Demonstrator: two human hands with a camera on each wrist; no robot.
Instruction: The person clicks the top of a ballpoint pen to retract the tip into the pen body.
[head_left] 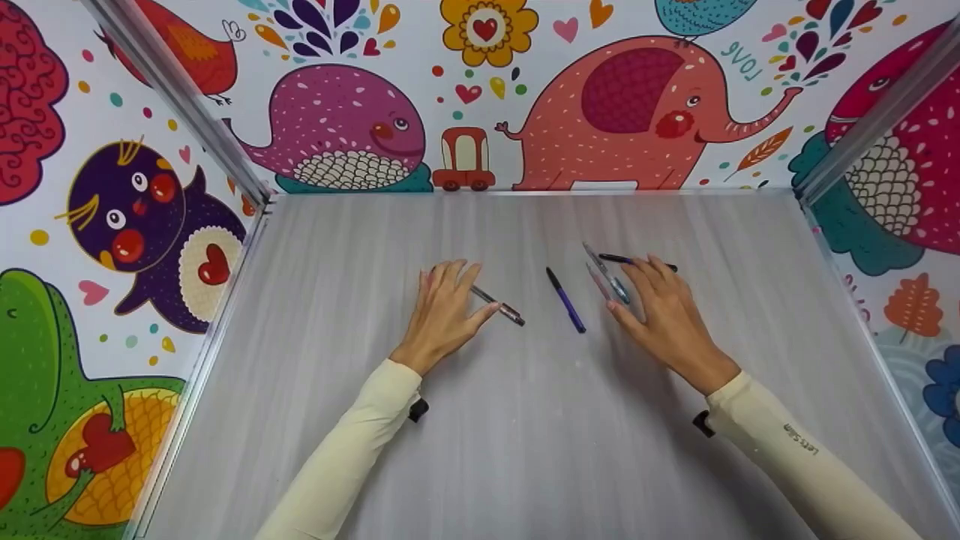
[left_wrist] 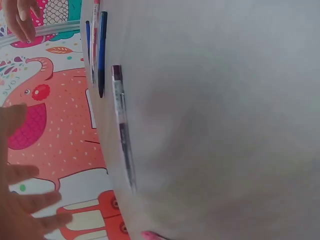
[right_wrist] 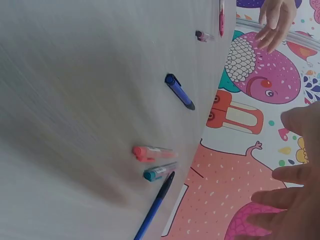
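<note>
My left hand [head_left: 442,311] is held over the table with its fingers spread, holding nothing. Beside its thumb lies a clear pen with a dark brown cap [left_wrist: 120,100]. A pink-tipped pen [right_wrist: 222,22] lies by that hand, mostly hidden under it in the head view. Between the hands is a blue pen with a black end [head_left: 566,300]. My right hand [head_left: 667,315], its fingers also apart, is above a cluster: a teal-capped clear pen [right_wrist: 160,171], a pink-capped pen [right_wrist: 152,153] and another blue pen [right_wrist: 155,207], partly covered by the fingers in the head view.
The pens lie on a pale wood-grain table [head_left: 525,450]. Printed cartoon walls [head_left: 472,97] stand along its back and sides, with metal rails [head_left: 180,97] at the corners. Both forearms wear cream sleeves [head_left: 345,450].
</note>
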